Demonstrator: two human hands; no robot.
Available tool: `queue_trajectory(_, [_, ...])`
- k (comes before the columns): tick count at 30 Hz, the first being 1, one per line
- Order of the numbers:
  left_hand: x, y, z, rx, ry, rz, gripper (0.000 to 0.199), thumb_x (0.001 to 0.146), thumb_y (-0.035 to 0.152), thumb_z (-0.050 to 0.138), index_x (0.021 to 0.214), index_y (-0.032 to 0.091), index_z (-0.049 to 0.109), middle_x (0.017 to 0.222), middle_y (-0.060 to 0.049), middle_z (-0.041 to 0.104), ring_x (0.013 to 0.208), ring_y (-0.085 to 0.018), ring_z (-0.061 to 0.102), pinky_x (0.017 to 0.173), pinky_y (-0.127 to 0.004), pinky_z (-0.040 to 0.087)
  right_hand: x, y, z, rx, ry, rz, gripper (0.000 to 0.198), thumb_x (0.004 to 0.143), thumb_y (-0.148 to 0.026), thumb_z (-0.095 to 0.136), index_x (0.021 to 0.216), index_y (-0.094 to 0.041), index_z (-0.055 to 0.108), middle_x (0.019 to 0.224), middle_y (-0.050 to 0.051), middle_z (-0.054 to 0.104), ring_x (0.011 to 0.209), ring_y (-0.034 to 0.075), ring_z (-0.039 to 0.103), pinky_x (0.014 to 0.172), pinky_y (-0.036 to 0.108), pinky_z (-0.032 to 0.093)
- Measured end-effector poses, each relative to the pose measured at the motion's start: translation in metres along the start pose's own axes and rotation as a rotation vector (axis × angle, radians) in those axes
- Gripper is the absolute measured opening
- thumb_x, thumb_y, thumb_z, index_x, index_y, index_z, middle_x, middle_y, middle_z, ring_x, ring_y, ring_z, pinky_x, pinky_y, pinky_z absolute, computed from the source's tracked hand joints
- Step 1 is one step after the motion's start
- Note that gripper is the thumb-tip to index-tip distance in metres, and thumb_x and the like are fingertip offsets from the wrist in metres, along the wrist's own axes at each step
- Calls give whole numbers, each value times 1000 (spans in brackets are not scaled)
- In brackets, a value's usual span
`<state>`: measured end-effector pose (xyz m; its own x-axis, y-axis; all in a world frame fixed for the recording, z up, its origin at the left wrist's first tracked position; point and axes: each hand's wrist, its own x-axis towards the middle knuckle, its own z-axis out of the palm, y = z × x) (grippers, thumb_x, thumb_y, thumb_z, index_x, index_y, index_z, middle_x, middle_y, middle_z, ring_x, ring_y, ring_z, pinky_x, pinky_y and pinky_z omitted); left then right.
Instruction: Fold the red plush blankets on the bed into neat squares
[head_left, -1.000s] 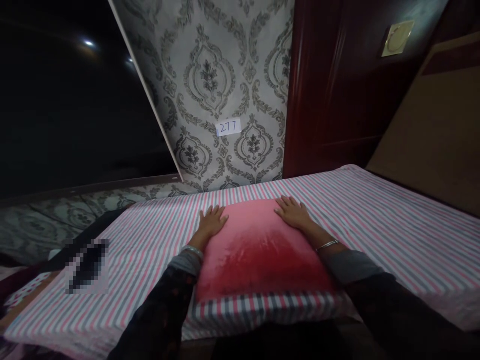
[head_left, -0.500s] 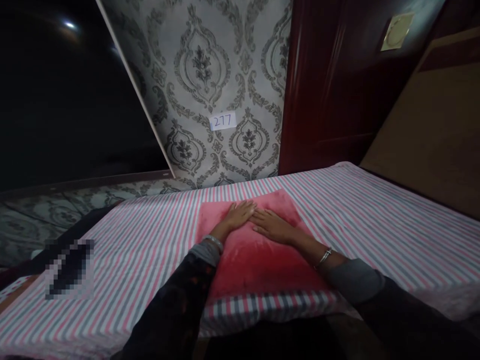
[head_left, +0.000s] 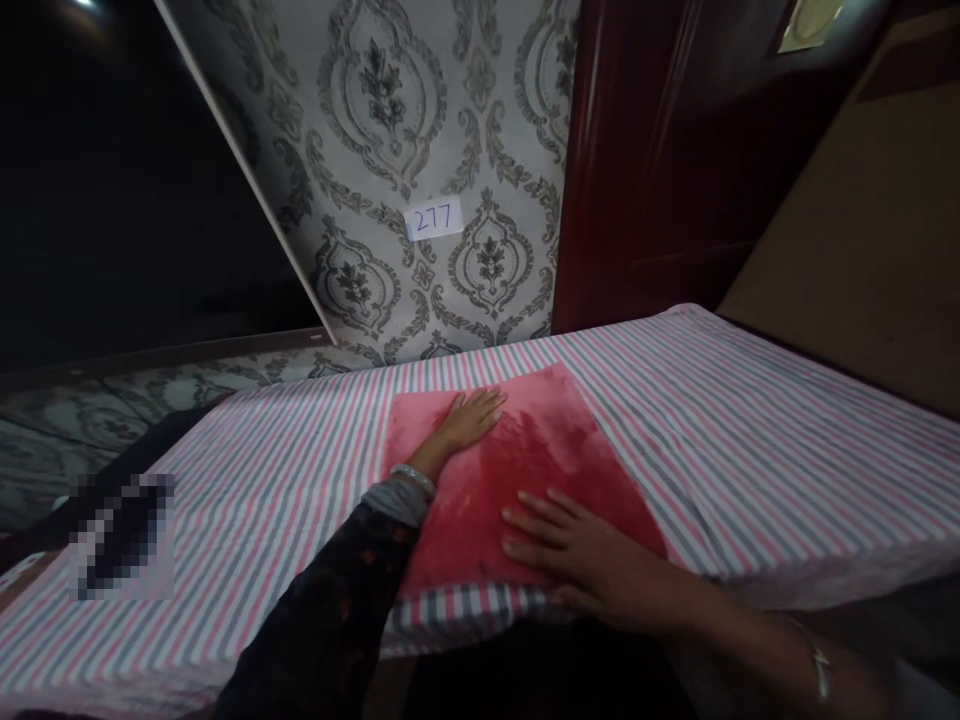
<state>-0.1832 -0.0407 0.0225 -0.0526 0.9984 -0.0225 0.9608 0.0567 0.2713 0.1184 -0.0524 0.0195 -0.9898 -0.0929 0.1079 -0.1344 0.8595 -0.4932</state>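
Note:
A plush red cloth (head_left: 517,460) lies flat on the striped cover (head_left: 300,470), close to the near edge. Its pile shows lighter and darker patches. My left hand (head_left: 470,418) rests palm down on the cloth's far part, fingers stretched out and nothing held. Over the cloth's near right part is my right hand (head_left: 574,545), palm down with fingers spread. It too is without anything in its grasp. A bracelet circles each wrist.
A large dark screen (head_left: 135,190) stands at the left, before patterned wallpaper. A paper marked 277 (head_left: 434,218) is on the wall. Behind right are a dark red panel (head_left: 645,170) and a brown board (head_left: 862,230). A blurred patch (head_left: 124,540) covers something at the left.
My right hand has come back toward me, from beside the left hand to the cloth's near part. A darker streak now shows in the pile. The left hand stays at the far part.

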Motion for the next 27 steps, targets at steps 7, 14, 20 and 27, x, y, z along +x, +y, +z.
queue_trajectory(7, [15,20,-25,-54,0,23,56,102,52,23,153,34,38,165,1,28,154,-24,17,123,-58,5,-4,23,-50,-41,301,81,48,106,-46,38,150,-29,48,152,7,49,142,24,42,119,48,33])
queue_trajectory(14, [72,68,-18,-206,-130,162,64,102,52,5,156,33,33,167,5,23,154,-16,16,126,-45,8,34,106,-68,-254,282,177,63,102,-57,39,156,-23,38,162,14,32,151,31,24,120,58,23])
queue_trajectory(20, [70,67,9,-118,-143,151,57,102,50,17,157,38,25,168,4,15,156,-19,5,123,-56,-2,2,92,-28,-261,196,243,62,104,-55,34,159,-27,28,166,10,19,154,30,7,121,60,14])
queue_trajectory(27, [69,71,7,-74,-121,168,56,102,50,23,157,40,25,168,5,15,156,-21,6,123,-55,-1,-56,38,22,-304,261,235,71,101,-48,49,161,-33,14,165,5,23,153,28,16,122,57,19])
